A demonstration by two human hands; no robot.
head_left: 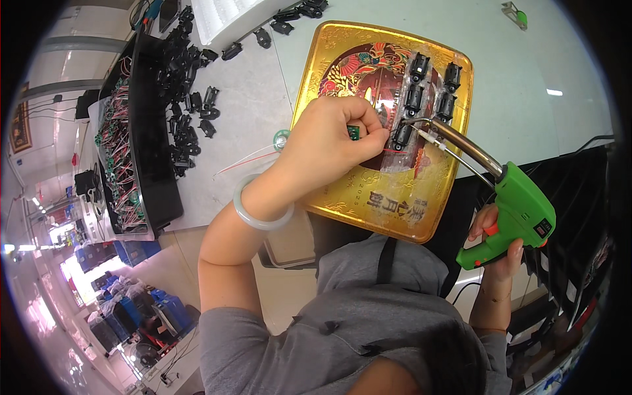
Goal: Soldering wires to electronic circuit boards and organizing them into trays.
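My left hand (336,135) is closed in a pinch above a gold tin lid (368,227), holding a small green circuit board (354,133). A red wire (393,151) runs from these fingers toward a black plastic housing (402,136). My right hand (495,243) grips a green soldering gun (523,204) by its handle. Its metal tip and thin feed tube meet at that housing; exact contact is too small to tell. More black housings (414,99) sit in two rows on clear tape on the lid. Beside my left wrist lies a round green board (282,139) with red and white wires.
Many loose black housings (184,125) are scattered at the left of the table (253,99). A black bin (153,151) there holds wired green boards (122,158). White foam (230,20) lies at the far edge, and a small metal-and-green piece (515,16) at far right.
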